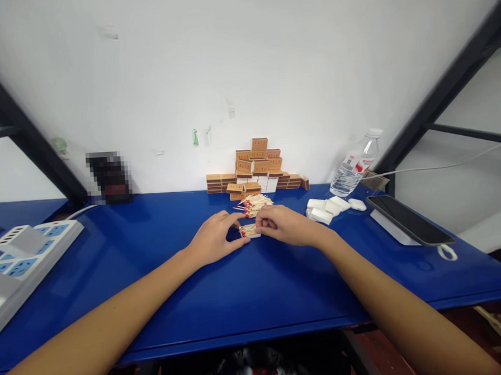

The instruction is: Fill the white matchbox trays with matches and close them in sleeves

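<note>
Standing nearby: a small white tray (255,236) lies on the blue desk (223,306), between the two hands, just nearer the person than a heap of loose matches (257,205). Left hand (215,234) brackets the tray's left end, thumb at the near edge; how firm that grip is, cannot tell. Right hand (284,225) has its fingertips drawn together at the right end; whether the grip pinches a match or the rim is hidden. Judgement on technique: brace the tray lightly, since thin walls would likely bow under a squeeze; lay sticks parallel, ends level, pressing down gently without rubbing heads. Appearance: tray shallow, oblong, white-walled; the matches inside (247,230) are pale sticks, red heads showing toward the left end, some lying askew. Depth of fill unclear, right end covered by fingers.
</note>
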The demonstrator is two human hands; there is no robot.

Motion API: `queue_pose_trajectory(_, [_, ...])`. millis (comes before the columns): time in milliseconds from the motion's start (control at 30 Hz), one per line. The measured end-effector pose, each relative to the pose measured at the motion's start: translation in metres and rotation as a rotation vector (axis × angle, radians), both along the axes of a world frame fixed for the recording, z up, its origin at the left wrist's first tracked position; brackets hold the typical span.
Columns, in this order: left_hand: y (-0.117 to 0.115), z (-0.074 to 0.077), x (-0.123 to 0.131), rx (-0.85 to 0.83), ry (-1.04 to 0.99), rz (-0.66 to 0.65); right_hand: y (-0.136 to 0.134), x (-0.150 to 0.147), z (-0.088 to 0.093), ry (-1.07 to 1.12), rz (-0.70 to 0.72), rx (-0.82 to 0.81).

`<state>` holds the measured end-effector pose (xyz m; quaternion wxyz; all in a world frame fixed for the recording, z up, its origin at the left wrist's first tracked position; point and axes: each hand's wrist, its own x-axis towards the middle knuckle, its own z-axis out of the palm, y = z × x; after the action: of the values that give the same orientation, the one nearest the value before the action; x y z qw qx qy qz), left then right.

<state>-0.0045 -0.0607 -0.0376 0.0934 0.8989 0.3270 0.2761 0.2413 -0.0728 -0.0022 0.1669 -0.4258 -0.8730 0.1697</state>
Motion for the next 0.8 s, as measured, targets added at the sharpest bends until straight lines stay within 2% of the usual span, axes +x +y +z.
queue_pose_trajectory(267, [0.0010,-0.0010,0.0004,0.007,0.004,-0.013,-0.0006,-0.0004,0.0010,-0.006,0.039,0.074])
queue_pose_trajectory(500, [0.0003,-0.0010,0.0006,-0.007,-0.005,-0.018,0.0002,-0.0048,-0.0044,0.092,-0.010,0.105])
queue_pose_trajectory(800, [-0.0002,-0.0001,0.0006,-0.005,0.001,-0.021,0.0011,-0.0045,-0.0047,0.028,0.013,0.048])
